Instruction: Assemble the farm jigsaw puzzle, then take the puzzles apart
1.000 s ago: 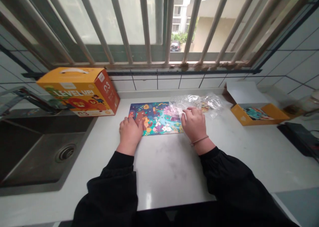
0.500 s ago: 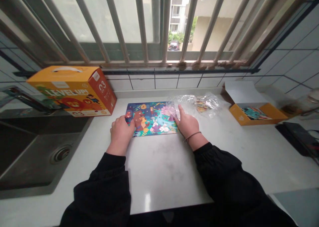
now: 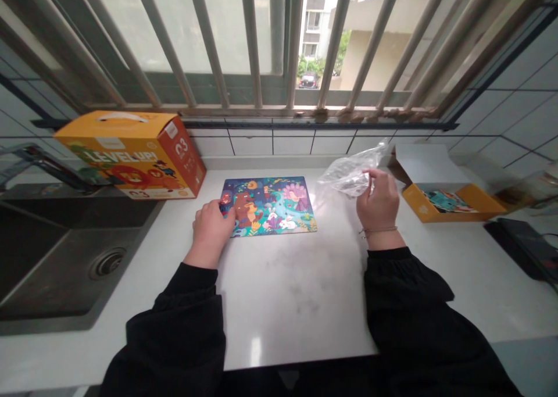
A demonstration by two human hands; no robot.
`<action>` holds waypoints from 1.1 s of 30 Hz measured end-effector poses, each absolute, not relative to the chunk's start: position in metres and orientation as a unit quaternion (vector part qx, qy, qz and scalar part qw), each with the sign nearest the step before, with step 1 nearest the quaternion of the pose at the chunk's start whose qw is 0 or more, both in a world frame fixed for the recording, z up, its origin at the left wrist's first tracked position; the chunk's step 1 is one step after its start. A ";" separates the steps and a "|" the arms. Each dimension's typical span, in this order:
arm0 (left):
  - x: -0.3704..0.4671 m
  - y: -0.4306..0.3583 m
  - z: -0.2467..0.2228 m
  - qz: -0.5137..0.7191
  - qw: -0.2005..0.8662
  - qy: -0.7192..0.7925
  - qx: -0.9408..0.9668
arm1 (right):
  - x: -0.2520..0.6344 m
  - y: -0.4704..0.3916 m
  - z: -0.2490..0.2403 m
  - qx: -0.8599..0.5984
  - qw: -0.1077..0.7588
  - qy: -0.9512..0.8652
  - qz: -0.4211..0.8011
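A dark blue picture board (image 3: 270, 206) printed with cartoon animals, such as a bear, rabbits and a peacock, lies flat on the counter. My left hand (image 3: 211, 227) is closed at its left edge, the thumb over the near left corner. Right of the board, my right hand (image 3: 380, 202) pinches a crumpled clear plastic bag (image 3: 344, 173) between thumb and fingers. Part of the bag is raised and stretches left towards the board. My right palm and fingers hide some of it, and I cannot make out what is inside.
An orange "LEVEL UP!" carton (image 3: 135, 158) stands back left, beside a dark sink (image 3: 56, 263) with a faucet (image 3: 47, 167). At the right, an open yellow box (image 3: 453, 208) holds colourful cards. A black object (image 3: 518, 249) lies near it. Window bars (image 3: 253, 48) rise behind the counter.
My right hand has left the board's right side, moved right and taken hold of the plastic bag, now lifted and pulled. My left hand stays at the board's left edge.
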State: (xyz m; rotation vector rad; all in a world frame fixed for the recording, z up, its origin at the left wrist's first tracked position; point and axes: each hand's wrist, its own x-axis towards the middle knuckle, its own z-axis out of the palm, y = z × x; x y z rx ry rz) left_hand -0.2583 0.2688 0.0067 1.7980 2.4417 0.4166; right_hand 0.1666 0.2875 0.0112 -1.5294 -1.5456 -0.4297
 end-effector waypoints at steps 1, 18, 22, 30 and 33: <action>-0.258 0.269 0.007 0.136 0.041 0.798 0.586 | 0.176 0.291 0.008 -0.628 0.446 -0.613 -0.175; -0.266 0.273 -0.005 0.203 0.047 0.780 0.591 | 0.091 0.261 0.001 -0.433 0.412 -0.801 -0.033; -0.264 0.273 -0.004 0.220 0.083 0.776 0.586 | 0.077 0.271 -0.020 -0.578 0.321 -0.749 0.038; -0.261 0.270 0.004 0.243 0.142 0.790 0.546 | 0.095 0.282 -0.023 -0.663 0.359 -0.616 0.229; -0.266 0.269 0.009 0.230 0.142 0.807 0.525 | 0.100 0.287 -0.023 -0.678 0.388 -0.552 0.292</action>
